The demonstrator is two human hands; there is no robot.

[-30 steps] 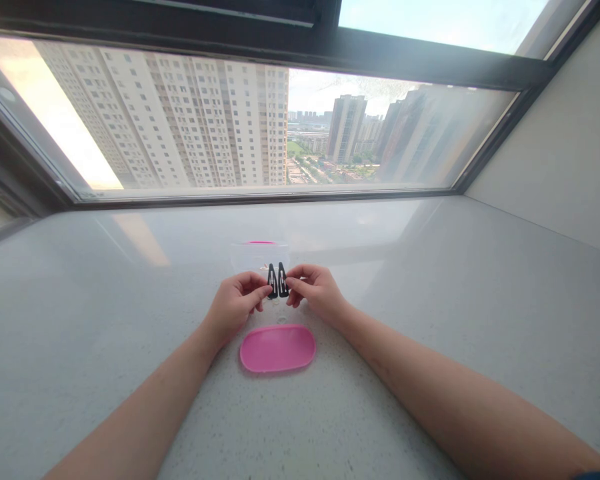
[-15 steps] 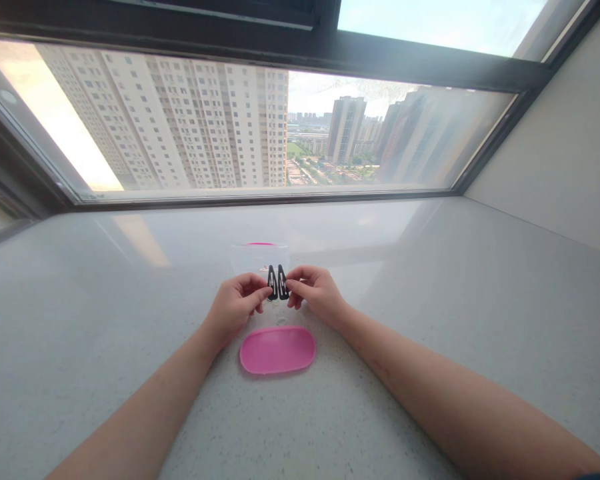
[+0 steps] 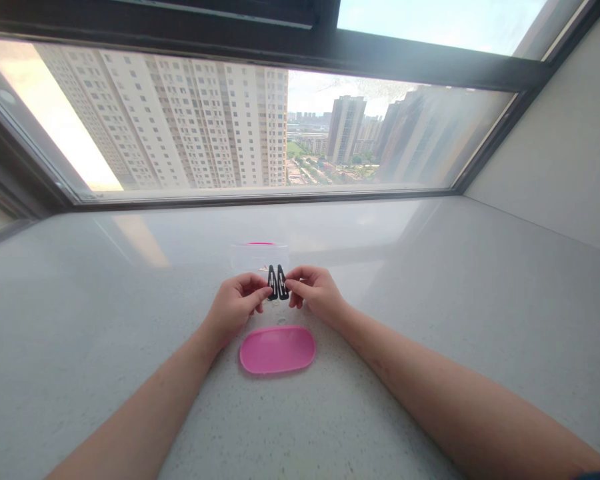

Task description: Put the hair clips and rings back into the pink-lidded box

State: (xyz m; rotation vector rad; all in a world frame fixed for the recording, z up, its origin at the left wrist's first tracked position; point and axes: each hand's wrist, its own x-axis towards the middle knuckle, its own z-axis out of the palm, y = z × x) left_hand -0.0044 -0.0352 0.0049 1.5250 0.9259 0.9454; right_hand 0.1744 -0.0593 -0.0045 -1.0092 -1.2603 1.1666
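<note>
Two black snap hair clips stand upright side by side between my hands above the countertop. My left hand [image 3: 235, 305] pinches the left hair clip [image 3: 272, 283] with thumb and fingers. The right hair clip [image 3: 282, 281] is pinched by my right hand [image 3: 314, 292]. A pink oval lid [image 3: 277, 349] lies flat on the counter just below my hands. Behind the clips stands a clear plastic box [image 3: 259, 255] with a pink rim at its far side. Some small items lie on the counter under the clips, too small to name.
The pale speckled countertop [image 3: 430, 280] runs back to a wide window [image 3: 260, 127] with a dark frame. A grey wall [image 3: 565, 147] rises on the right. High-rise buildings show outside.
</note>
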